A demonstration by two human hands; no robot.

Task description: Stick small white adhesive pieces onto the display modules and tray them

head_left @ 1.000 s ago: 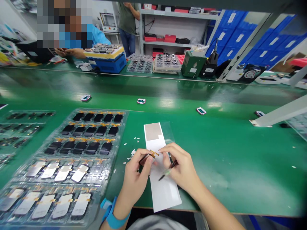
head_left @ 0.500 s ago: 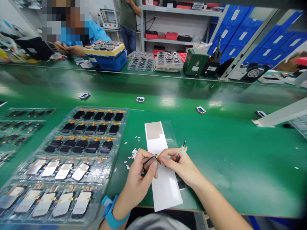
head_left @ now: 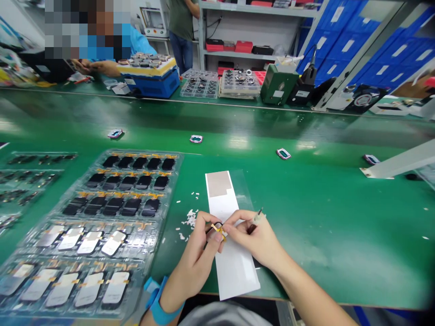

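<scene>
white metal shelving (head_left: pixel 231 54), labelled blue storage bins (head_left: pixel 343 31), long green workbench (head_left: pixel 217 122)

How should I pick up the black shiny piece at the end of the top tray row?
Probably pinch the black panel by its side edges, from straight above: it lies flat in the clear tray. Avoid the thin yellow strip, which looks bendy.

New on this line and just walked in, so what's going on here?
A person at a green bench pinches a small part with a yellow flex between the left hand and right hand, above a white strip. The right hand also holds a pointed tool. Trays of display modules lie to the left.
</scene>
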